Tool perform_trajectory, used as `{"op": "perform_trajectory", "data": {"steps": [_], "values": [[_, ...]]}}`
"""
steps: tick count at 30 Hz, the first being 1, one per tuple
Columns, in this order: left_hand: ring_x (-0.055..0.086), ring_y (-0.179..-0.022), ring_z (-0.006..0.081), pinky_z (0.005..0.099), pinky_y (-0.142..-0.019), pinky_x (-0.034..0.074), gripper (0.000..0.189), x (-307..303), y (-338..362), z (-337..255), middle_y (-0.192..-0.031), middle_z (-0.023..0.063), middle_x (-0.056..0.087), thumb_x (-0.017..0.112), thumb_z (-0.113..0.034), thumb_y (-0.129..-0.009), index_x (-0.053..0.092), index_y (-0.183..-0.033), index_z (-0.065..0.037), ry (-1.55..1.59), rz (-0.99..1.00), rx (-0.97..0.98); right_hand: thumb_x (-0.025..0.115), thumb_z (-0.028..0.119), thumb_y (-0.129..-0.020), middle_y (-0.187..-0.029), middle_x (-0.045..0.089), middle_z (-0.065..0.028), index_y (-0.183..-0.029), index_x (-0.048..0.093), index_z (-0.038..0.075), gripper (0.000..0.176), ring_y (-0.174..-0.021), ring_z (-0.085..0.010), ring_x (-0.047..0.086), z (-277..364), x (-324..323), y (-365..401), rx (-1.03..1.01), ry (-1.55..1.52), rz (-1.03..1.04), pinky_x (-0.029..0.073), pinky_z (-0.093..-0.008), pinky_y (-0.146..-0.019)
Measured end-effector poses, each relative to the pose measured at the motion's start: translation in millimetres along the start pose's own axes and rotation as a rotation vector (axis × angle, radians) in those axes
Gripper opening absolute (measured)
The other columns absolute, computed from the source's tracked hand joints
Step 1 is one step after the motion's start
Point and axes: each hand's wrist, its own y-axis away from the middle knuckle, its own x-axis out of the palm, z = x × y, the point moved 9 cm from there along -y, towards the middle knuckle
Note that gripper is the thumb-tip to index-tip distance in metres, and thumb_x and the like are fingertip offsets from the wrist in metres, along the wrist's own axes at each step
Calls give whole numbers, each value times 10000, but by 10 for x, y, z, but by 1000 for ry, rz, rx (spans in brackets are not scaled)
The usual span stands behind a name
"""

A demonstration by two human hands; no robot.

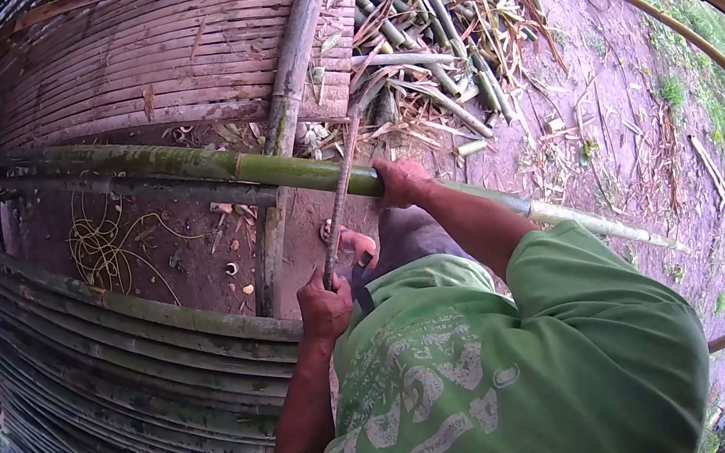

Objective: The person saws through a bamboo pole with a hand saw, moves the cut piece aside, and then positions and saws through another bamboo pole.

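A long green bamboo pole [309, 170] runs across the view from the upper left to the lower right. My right hand [403, 182] is wrapped round it just in front of my body. In my left hand [325, 306], closed near my waist, is the lower end of a long, narrow brown tool [343, 186]. This tool slants upward and crosses over the pole a little left of my right hand; I cannot tell whether it is a blade or a stick. My foot [356, 243] shows below the pole.
Stacked bamboo poles [130, 335] fill the left side. A slatted bamboo platform [130, 64] stands at the top, with a wooden post [295, 64] along its right end. Cut bamboo pieces [431, 10] are heaped beyond. Yellow cord [99, 244] lies tangled on the ground.
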Motion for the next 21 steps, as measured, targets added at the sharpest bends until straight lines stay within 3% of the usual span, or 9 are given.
{"op": "perform_trajectory", "data": {"steps": [1,5,14,17,21], "values": [[555,-527,357,453,-545,451,156,41,26,-31,-571,170,509,584,-109,-799,476,-722,-27,-27,11,1,758,203,-601,-941,678,-157,-1061,564,92,512,-901,-333,668,-6,1,-14,-24,21,-23,542,-430,-766],[568,-557,416,493,-551,443,132,137,99,-181,-585,204,528,555,-107,-809,495,-745,-9,-90,-16,-9,753,229,-610,-969,676,-159,-1082,571,95,523,-922,-333,665,-87,95,-157,-81,-12,-14,542,-420,-782],[579,-568,420,493,-543,437,113,276,545,-354,-579,207,524,553,-95,-779,482,-738,-18,-311,9,-86,755,248,-639,-1031,665,-168,-1114,571,98,531,-986,-335,650,-393,337,41,-101,-136,107,529,-423,-825],[576,-556,416,487,-539,441,109,334,884,-437,-565,199,526,547,-84,-769,469,-729,-19,-319,103,-224,739,243,-659,-1022,663,-173,-1129,561,101,522,-979,-341,649,-535,489,104,-103,-176,151,525,-424,-829],[586,-569,418,490,-545,449,94,529,937,-552,-578,204,549,541,-78,-770,477,-737,-18,-379,120,-258,726,269,-686,-1019,664,-172,-1132,556,97,507,-977,-340,650,-669,761,24,-118,-202,111,526,-425,-825]]}}
